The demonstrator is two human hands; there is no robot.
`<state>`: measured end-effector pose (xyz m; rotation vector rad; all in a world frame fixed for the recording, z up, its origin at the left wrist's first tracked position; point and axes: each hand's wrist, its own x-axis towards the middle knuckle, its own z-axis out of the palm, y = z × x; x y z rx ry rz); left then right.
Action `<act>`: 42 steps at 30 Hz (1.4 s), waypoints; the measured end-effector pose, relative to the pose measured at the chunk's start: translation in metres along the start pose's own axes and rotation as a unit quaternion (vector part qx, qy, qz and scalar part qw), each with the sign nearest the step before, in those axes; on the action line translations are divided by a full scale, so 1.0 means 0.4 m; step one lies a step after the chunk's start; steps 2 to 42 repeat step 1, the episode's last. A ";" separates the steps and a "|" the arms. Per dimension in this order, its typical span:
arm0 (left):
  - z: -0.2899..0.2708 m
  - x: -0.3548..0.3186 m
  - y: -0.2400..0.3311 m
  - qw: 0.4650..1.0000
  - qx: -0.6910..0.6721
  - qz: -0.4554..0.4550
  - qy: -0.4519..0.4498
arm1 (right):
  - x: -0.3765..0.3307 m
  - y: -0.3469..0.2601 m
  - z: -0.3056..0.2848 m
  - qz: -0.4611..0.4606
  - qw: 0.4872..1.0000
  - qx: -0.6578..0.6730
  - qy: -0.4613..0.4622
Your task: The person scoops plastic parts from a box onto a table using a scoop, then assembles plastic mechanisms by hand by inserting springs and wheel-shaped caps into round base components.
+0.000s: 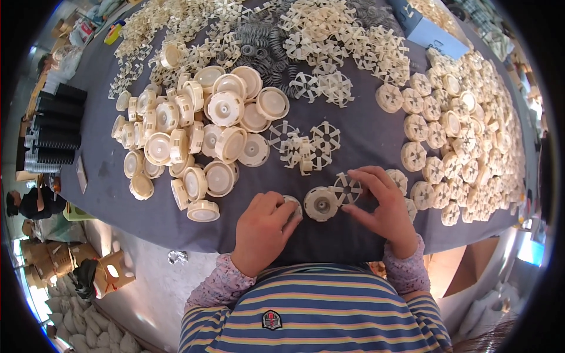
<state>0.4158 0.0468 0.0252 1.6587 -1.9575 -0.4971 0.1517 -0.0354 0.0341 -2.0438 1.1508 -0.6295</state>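
Note:
My left hand [259, 228] is closed around the edge of a round cream plastic cap [293, 207], mostly covered by the fingers. Between the hands, another cream cap [321, 204] lies on the cloth with its round hub facing up. In my right hand [385, 207], a spoked cream plastic ring [348, 189] is pinched at its right side by fingertips and thumb. That ring stands tilted, close against the right edge of the middle cap. A small cluster of similar spoked rings [305, 154] lies just beyond my hands.
Loose cream caps [226, 109] are heaped at the left. Caps with spoked rings fitted [415, 127] cover the right side. Grey springs [259, 50] and more spoked rings [321, 29] lie at the back, near a blue box [432, 35]. Black stacked trays [59, 120] stand far left.

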 end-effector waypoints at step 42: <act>-0.001 -0.001 0.000 1.000 0.009 0.002 -0.010 | -0.001 0.000 -0.003 0.012 1.000 0.003 -0.006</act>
